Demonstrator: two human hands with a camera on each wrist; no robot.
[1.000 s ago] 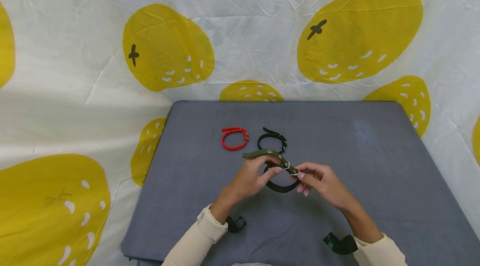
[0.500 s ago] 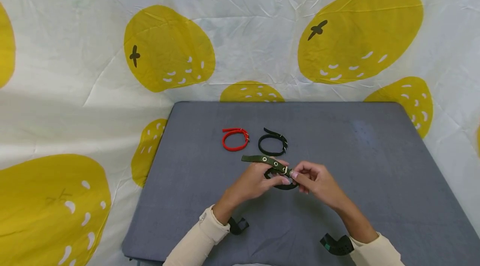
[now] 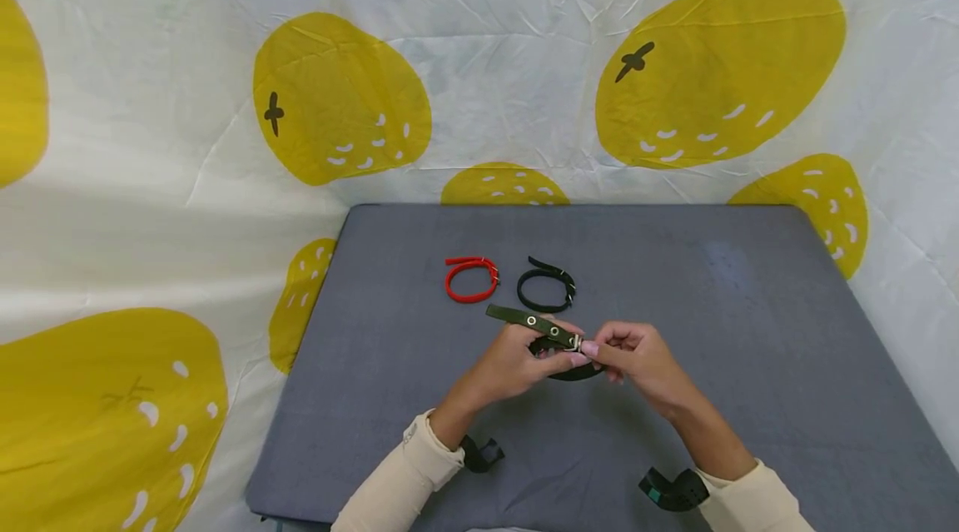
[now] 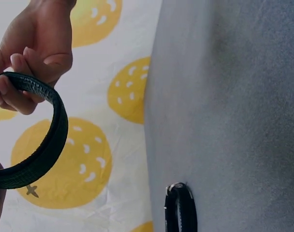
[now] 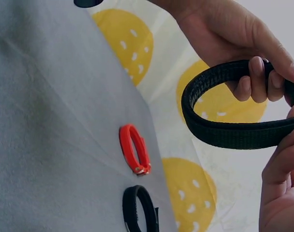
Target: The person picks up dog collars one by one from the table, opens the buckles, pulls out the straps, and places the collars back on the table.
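Note:
A dark green collar (image 3: 517, 316) with metal eyelets and a buckle is held up between both hands, its loop hanging below. My left hand (image 3: 513, 364) grips the strap near the buckle, with the strap's free end sticking out to the left above it. At the buckle, my right hand (image 3: 635, 359) pinches the collar between thumb and fingers. The right wrist view shows the loop (image 5: 234, 135) spanning from one hand to the other, dark lining inside. Fingers hide part of the buckle.
Beyond the hands, a red collar (image 3: 472, 297) and a black collar (image 3: 544, 307) lie buckled into loops on the grey padded table (image 3: 712, 266). A white curtain (image 3: 509, 82) with yellow fruit prints hangs behind and at the left.
The green collar has turned in the hands, its loop now seen flatter. My left hand has slid towards the buckle, and the two hands are closer together.

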